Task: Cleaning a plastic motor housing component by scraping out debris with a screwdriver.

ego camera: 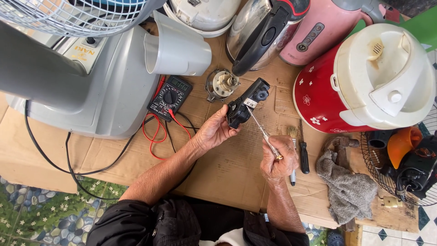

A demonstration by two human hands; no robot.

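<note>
My left hand (213,132) grips a small black motor-like part (247,102) with a white label, held above the cardboard. My right hand (277,159) holds a slim screwdriver (263,134) with a clear handle; its metal tip touches the black part just below the label. A black multimeter (170,97) with red and black leads lies left of the part. A small metal motor piece (221,84) sits just behind the part.
A grey fan base (104,86) and a loose grey shroud (175,48) fill the left. A kettle (261,32), a pink flask (325,27) and a red rice cooker (364,82) stand at back and right. A brush (292,136), a dark screwdriver (304,155) and a grey rag (348,187) lie nearby.
</note>
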